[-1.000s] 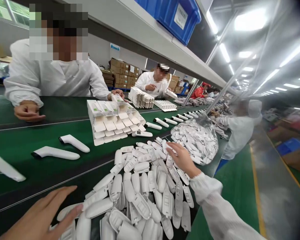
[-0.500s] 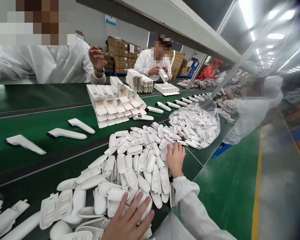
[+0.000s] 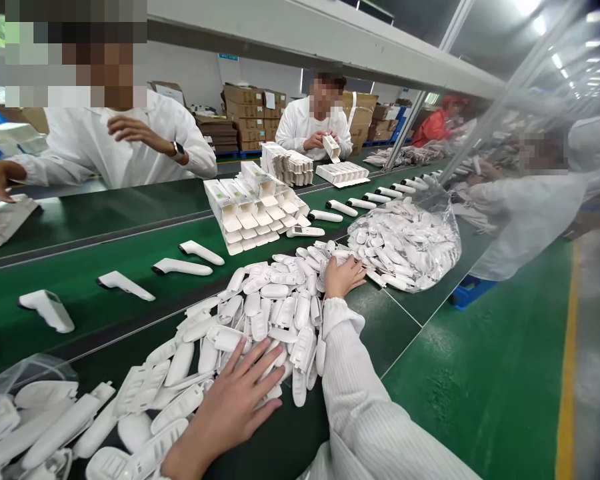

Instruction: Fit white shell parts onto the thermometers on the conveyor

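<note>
A heap of white plastic shell halves (image 3: 275,291), rounded and elongated, spreads over the dark green work surface. My left hand (image 3: 235,400) lies palm down on the near side of this heap, fingers spread, grasping nothing. Farther off, my right hand (image 3: 344,276) rests open against the heap's right edge, its fingers stretched toward a clear plastic bag (image 3: 445,233) full of the same shells. What lies under both palms is hidden. More loose shells (image 3: 55,427) lie at the lower left, partly by another clear bag (image 3: 40,367).
White handheld thermometers (image 3: 183,267) lie in a row along the green conveyor (image 3: 150,247). Stacked open white boxes (image 3: 245,217) stand beyond. Two co-workers (image 3: 140,143) face me across the line; another person (image 3: 525,200) works at right. A metal beam (image 3: 330,43) crosses overhead.
My right hand has moved forward along the heap's edge toward the bag. My left hand has slid forward, and shells near it have shifted. Thermometers on the conveyor appear farther right as the view turned.
</note>
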The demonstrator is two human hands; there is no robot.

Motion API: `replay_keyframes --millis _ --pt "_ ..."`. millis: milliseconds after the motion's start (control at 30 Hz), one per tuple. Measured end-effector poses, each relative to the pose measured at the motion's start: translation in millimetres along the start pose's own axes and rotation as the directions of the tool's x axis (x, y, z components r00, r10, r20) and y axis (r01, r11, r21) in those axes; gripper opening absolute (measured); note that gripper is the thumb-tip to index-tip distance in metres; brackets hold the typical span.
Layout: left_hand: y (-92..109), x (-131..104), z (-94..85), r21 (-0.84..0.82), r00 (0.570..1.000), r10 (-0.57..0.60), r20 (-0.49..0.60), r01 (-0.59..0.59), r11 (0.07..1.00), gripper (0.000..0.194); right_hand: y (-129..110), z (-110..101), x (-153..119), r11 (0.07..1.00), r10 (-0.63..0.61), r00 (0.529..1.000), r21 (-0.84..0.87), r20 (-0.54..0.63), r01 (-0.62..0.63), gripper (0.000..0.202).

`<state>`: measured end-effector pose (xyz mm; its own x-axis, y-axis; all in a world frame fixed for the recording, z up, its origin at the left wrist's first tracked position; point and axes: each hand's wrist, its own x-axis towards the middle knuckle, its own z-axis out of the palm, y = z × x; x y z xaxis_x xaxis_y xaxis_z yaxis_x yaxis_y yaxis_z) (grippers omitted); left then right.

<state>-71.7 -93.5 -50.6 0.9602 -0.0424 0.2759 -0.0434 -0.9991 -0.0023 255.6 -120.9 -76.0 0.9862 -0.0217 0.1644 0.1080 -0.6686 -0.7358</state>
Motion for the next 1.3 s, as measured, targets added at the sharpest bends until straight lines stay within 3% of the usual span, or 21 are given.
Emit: replay_keyframes --millis 133,267,367,467,567,700,833,933,1067,1133,1167,1200,1233,1267,1300 --pt "-15 -2 -11.2 -0.068 0.999 -0.032 -0.021 0.03 0.997 0.041 -15 12 0 0.999 0.039 0.999 0.017 -0.036 -0.038 0.063" --pt "20 20 -11.0 -0.141 0.999 0.042 0.012 -0.04 0.989 0.041 -21 17 -1 0.999 0.047 0.996 -0.015 -0.081 -0.048 0.063" --pt "48 41 0.6 -0.208 1.0 -0.011 0.021 0.016 0.978 0.034 -14 18 0 0.998 0.018 0.994 -0.063 -0.103 -0.025 0.062" --pt "50 48 13.6 -0.242 0.996 -0.093 0.013 0.093 0.966 0.031 -5 16 1 0.996 -0.028 0.996 -0.089 -0.083 0.021 0.061" --pt "34 37 15.5 -0.229 0.996 -0.09 -0.023 0.082 0.97 0.026 0 11 1 0.993 -0.073 0.995 -0.095 -0.07 0.066 0.06" --pt "17 13 -6.3 -0.197 0.996 -0.078 -0.031 0.071 0.978 0.024 13 4 2 0.986 -0.151 0.988 -0.078 -0.034 0.148 0.063" --pt "16 -5 -32.4 -0.171 0.991 -0.135 0.01 0.135 0.976 0.028 37 3 9 0.955 -0.278 0.959 -0.123 -0.058 0.27 0.063" --pt "21 -17 -37.5 -0.145 0.976 -0.216 0.007 0.215 0.966 0.03 42 0 9 0.953 -0.294 0.951 -0.109 -0.093 0.284 0.06" --pt "30 -26 -32.8 -0.158 0.945 -0.323 -0.051 0.312 0.937 0.028 14 -25 -15 0.934 -0.357 0.93 0.003 -0.094 0.358 0.055" --pt "30 -28 -31.2 -0.21 0.895 -0.433 -0.11 0.405 0.89 0.034 -11 -45 -40 0.909 -0.388 0.922 0.172 0.009 0.38 0.053" --pt "27 -27 -30.9 -0.243 0.85 -0.506 -0.148 0.464 0.852 0.04 -24 -55 -55 0.894 -0.383 0.915 0.298 0.127 0.334 0.053" --pt "24 -27 -30.7 -0.277 0.793 -0.577 -0.194 0.52 0.808 0.045 -37 -64 -71 0.862 -0.404 0.863 0.442 0.304 0.248 0.052" --pt "20 -26 -30.5 -0.31 0.736 -0.633 -0.241 0.559 0.769 0.049 -48 -72 -88 0.833 -0.446 0.73 0.54 0.518 0.125 0.049" --pt "15 -24 -30.1 -0.339 0.69 -0.664 -0.287 0.575 0.744 0.052 -58 -78 -104 0.823 -0.467 0.536 0.567 0.703 -0.027 0.047" --pt "11 -23 -29.4 -0.361 0.657 -0.677 -0.332 0.575 0.735 0.054 -67 -82 -119 0.825 -0.47 0.309 0.536 0.827 -0.178 0.047"
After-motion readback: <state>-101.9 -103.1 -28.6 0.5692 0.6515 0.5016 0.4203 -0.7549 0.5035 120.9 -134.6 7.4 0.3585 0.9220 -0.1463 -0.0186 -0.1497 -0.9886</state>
